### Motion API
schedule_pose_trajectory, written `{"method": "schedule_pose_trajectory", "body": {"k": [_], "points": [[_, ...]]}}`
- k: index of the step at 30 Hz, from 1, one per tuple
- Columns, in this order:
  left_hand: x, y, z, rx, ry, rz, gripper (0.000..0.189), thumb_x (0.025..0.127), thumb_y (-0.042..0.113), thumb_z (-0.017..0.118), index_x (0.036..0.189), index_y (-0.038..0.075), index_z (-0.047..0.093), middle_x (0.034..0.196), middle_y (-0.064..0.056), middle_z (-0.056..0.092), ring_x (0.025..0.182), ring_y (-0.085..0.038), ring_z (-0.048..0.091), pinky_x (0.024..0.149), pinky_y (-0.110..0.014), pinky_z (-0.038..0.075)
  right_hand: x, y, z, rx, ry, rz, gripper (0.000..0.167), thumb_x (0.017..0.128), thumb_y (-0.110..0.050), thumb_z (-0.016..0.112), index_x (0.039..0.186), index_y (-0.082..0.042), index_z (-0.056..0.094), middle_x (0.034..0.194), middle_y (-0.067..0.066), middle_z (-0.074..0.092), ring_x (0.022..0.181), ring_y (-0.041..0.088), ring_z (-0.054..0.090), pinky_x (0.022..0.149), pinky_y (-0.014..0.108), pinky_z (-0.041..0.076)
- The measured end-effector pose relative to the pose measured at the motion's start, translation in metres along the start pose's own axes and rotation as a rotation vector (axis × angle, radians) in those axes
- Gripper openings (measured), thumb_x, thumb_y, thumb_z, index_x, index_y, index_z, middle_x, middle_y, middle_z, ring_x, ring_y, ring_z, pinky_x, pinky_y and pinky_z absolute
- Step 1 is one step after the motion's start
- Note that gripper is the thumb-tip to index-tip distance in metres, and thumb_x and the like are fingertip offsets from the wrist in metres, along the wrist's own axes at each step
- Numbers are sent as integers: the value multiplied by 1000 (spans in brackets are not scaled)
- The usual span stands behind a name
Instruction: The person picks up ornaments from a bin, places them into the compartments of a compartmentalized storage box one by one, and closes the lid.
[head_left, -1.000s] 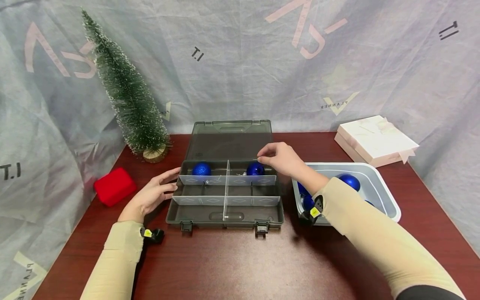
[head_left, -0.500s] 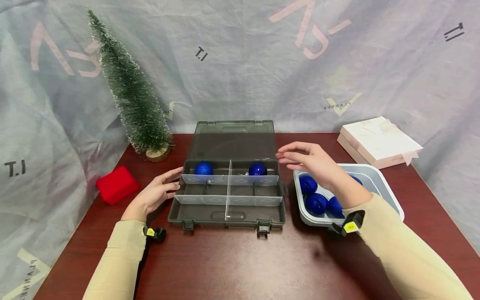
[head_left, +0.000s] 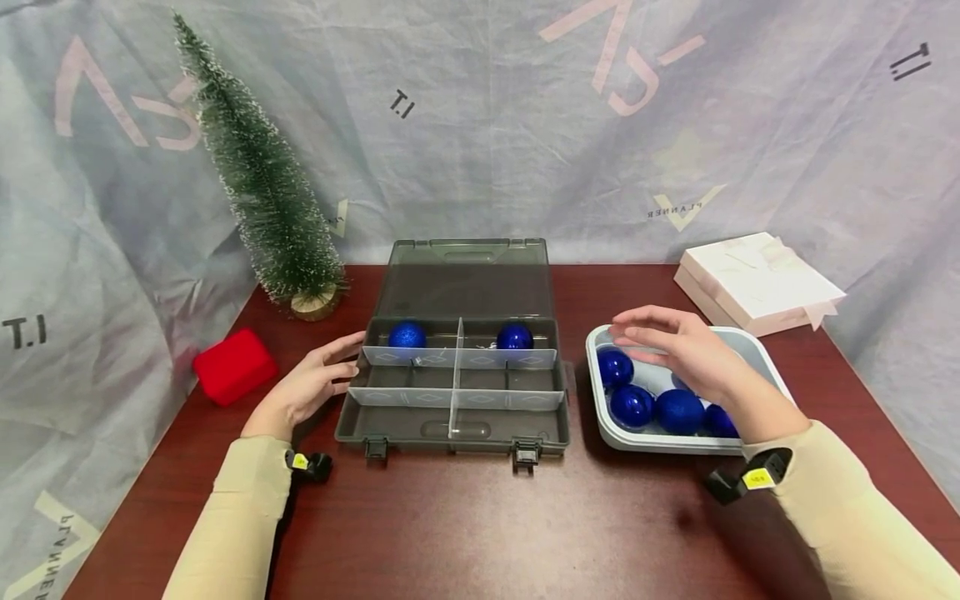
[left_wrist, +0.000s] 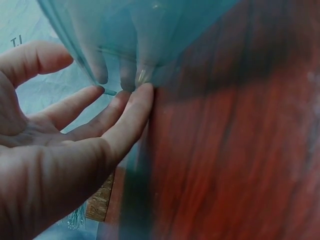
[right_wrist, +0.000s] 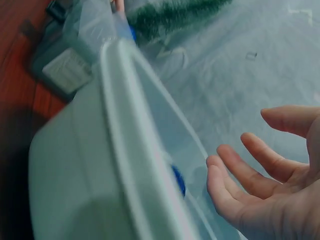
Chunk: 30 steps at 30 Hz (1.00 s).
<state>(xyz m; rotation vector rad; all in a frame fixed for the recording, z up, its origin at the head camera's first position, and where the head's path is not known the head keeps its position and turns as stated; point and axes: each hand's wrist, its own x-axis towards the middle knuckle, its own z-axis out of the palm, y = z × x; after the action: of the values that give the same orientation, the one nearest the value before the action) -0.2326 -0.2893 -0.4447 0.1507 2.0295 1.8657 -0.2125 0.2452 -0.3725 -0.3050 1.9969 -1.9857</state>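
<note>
Away from the right side of the box (head_left: 405,421) and out over the tub (head_left: 652,442) since half a second ago: right hand (head_left: 690,346). Same place as before at the left side of the box: left hand (head_left: 311,387).

Right hand now to the right of the box, above the white tub. Fingers (right_wrist: 222,195) wide apart and a little bent, with nothing held. On the left hand, fingers loose and a bit bent, tips touching the left wall of the box, with no grip on anything.

Inside the box, in the back row: sparkly ball (head_left: 407,335), blue, in the left part, and shiny ball (head_left: 514,337), darker blue, in the right part. Lid (head_left: 465,283) open at the back of the box. To the right of the box, inside the tub: more blue balls (head_left: 632,406), at least four, close together along the front and left side.

Left of the box, past the left hand: red block (head_left: 235,367). Behind the box and to the left: green tree (head_left: 258,179) with white tips and a round wooden foot. Right of the box and farther back: pale pink gift box (head_left: 757,279) with a bow. Under the box: red-brown table (head_left: 487,533). Behind the box: gray cloth (head_left: 480,158) with letters.
</note>
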Motion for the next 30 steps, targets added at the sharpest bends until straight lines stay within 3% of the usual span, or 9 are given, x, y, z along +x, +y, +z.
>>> {"method": "schedule_pose_trajectory", "body": {"k": [10, 19, 22, 25, 30], "points": [[-1, -2, -1, 0, 7, -3, 64, 104, 1, 47, 163, 6, 23, 163, -20, 22, 105, -18, 48, 94, -37, 43, -4, 17, -21, -195, 34, 119, 44, 104, -18, 60, 135, 12, 51, 124, 12, 67, 111, 13, 65, 94, 30, 52], [0, -2, -1, 12, 1, 1, 63, 105, 2, 46, 163, 6, 22, 163, -19, 21, 110, -22, 45, 94, -37, 43, 0, 31, -15, -366, 27, 153, 49, 100, -13, 66, 137, 14, 53, 126, 22, 65, 98, 8, 65, 88, 32, 55], [0, -1, 0, 15, 1, -1, 63, 105, 2, 47, 163, 6, 22, 163, -19, 21, 110, -22, 46, 94, -37, 42, 1, 33, -13, -449, 26, 140, 50, 96, -14, 71, 137, 12, 56, 122, 23, 67, 93, 13, 68, 81, 31, 57], [0, -1, -1, 16, 0, 3, 63, 105, 2, 47, 163, 6, 23, 163, -19, 22, 109, -20, 48, 95, -37, 42, 2, 36, -11, -593, 42, 107, 52, 93, -20, 76, 135, 7, 61, 121, 22, 69, 99, 23, 68, 80, 32, 56], [1, -2, -1, 11, 0, 10, 62, 105, 1, 46, 163, 6, 23, 162, -20, 24, 108, -20, 48, 94, -37, 43, 4, 41, -8, -779, 80, 45, 54, 89, -30, 81, 131, 1, 66, 120, 20, 70, 114, 35, 65, 91, 45, 52]]}}
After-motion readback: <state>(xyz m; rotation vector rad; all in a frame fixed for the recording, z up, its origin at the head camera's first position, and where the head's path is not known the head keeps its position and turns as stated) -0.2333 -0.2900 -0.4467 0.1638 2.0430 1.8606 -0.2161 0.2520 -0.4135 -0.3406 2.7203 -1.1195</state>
